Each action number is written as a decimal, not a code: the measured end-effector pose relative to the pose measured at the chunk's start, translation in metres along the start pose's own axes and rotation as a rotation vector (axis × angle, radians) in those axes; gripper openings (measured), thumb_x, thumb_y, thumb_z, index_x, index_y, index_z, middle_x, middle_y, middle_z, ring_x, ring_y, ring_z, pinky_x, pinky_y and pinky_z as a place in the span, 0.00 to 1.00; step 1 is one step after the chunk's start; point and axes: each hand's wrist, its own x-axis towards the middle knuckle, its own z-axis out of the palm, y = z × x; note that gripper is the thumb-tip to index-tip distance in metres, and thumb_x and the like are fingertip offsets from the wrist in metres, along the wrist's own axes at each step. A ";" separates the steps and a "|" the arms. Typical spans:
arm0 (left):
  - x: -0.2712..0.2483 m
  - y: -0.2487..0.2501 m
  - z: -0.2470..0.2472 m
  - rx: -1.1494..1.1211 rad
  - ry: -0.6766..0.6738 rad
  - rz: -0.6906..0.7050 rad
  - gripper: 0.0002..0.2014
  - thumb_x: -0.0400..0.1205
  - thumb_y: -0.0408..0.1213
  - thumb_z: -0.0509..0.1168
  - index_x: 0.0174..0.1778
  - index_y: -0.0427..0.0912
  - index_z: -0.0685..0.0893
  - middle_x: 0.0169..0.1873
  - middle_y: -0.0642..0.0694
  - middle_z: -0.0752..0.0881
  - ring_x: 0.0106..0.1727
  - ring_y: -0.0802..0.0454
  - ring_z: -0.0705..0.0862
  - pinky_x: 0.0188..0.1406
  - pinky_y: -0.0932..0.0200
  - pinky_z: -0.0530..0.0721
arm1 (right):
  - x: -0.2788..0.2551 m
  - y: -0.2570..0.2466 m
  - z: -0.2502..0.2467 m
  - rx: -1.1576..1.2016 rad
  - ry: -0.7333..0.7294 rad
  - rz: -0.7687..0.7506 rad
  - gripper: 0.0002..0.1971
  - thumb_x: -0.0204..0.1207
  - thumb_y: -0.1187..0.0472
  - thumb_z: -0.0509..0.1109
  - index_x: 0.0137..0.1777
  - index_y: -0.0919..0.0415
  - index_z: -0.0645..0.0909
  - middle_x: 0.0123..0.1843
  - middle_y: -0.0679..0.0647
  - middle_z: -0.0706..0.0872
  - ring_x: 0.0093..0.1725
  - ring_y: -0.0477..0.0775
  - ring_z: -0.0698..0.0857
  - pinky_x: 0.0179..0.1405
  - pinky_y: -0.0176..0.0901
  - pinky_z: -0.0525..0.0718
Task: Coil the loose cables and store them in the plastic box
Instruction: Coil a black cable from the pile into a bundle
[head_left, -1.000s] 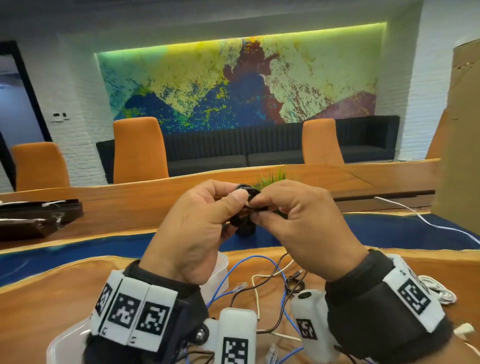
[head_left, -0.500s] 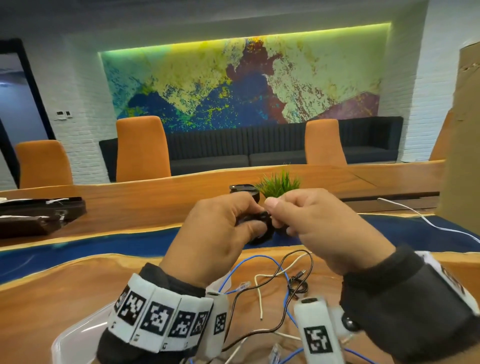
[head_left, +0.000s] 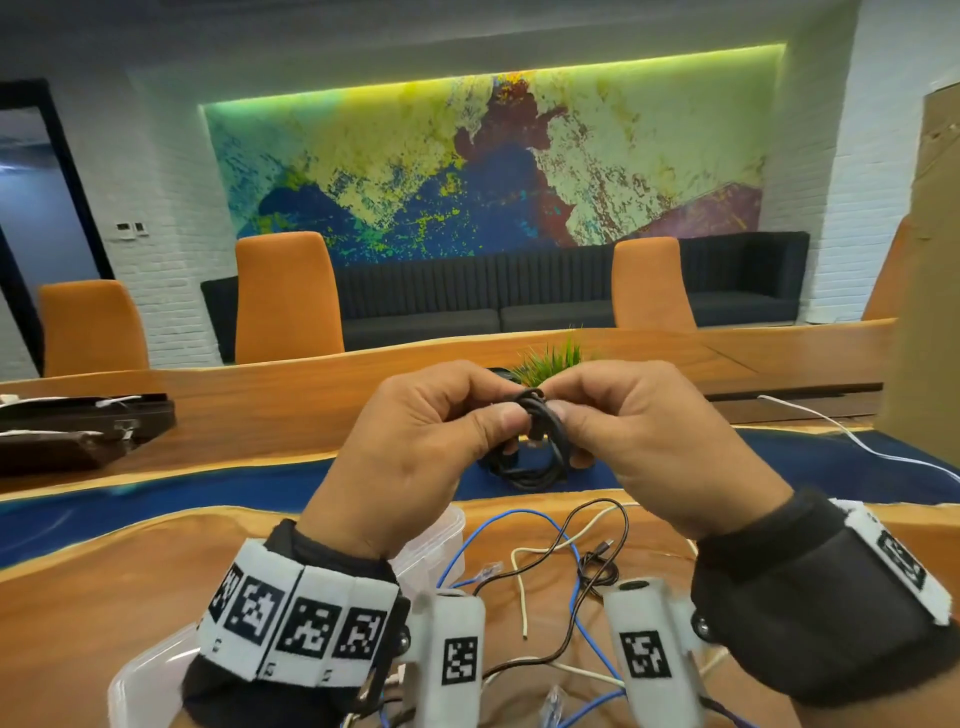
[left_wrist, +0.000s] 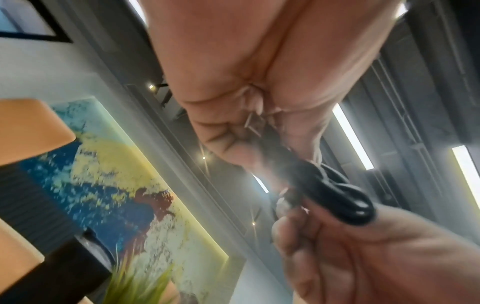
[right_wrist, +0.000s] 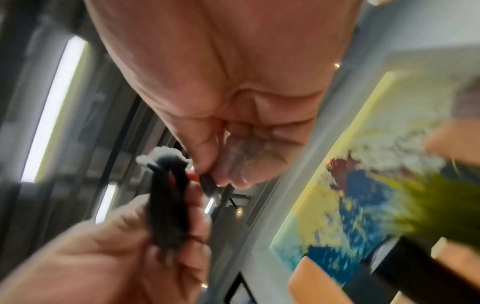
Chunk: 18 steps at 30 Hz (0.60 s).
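A small black cable coil (head_left: 535, 441) is held up in the air between both hands, above the table's near edge. My left hand (head_left: 441, 436) grips the bundle from the left, thumb across its top. From the right, my right hand (head_left: 618, 431) pinches the cable at the top of the coil. The left wrist view shows the dark bundle (left_wrist: 335, 193) between the fingers, and the right wrist view shows it blurred (right_wrist: 166, 207). A clear plastic box (head_left: 431, 545) sits under my left wrist, mostly hidden.
Loose blue cable (head_left: 576, 587), cream wire (head_left: 519, 587) and a thin black cable (head_left: 597, 566) lie tangled on the wooden table (head_left: 104, 582). A white cable (head_left: 841, 431) runs off right. A green plant (head_left: 550, 358) stands behind the hands. A cardboard sheet (head_left: 930, 286) stands at the right.
Both hands have kept working the black coil, dipping and then rising again; the bundle now hangs lower between the thumbs. The camera view shifted slightly.
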 end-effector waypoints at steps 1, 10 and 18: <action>0.001 0.000 0.000 0.013 0.015 0.016 0.07 0.77 0.33 0.72 0.50 0.39 0.90 0.41 0.42 0.92 0.43 0.48 0.90 0.42 0.60 0.87 | -0.001 -0.002 0.000 0.122 -0.005 0.076 0.07 0.81 0.65 0.69 0.47 0.57 0.89 0.37 0.54 0.90 0.34 0.42 0.84 0.35 0.40 0.83; 0.000 -0.001 0.010 0.244 0.173 0.173 0.05 0.80 0.34 0.72 0.49 0.47 0.90 0.41 0.57 0.90 0.46 0.60 0.87 0.43 0.72 0.83 | -0.002 -0.007 0.006 0.726 -0.103 0.402 0.11 0.74 0.54 0.70 0.51 0.60 0.87 0.42 0.61 0.84 0.39 0.53 0.83 0.39 0.49 0.72; -0.004 0.003 0.020 0.341 0.114 0.262 0.14 0.83 0.35 0.67 0.65 0.49 0.84 0.48 0.54 0.89 0.51 0.55 0.88 0.50 0.60 0.87 | -0.002 -0.012 0.006 0.465 -0.008 0.321 0.16 0.68 0.47 0.76 0.44 0.62 0.89 0.40 0.57 0.87 0.47 0.56 0.86 0.63 0.67 0.78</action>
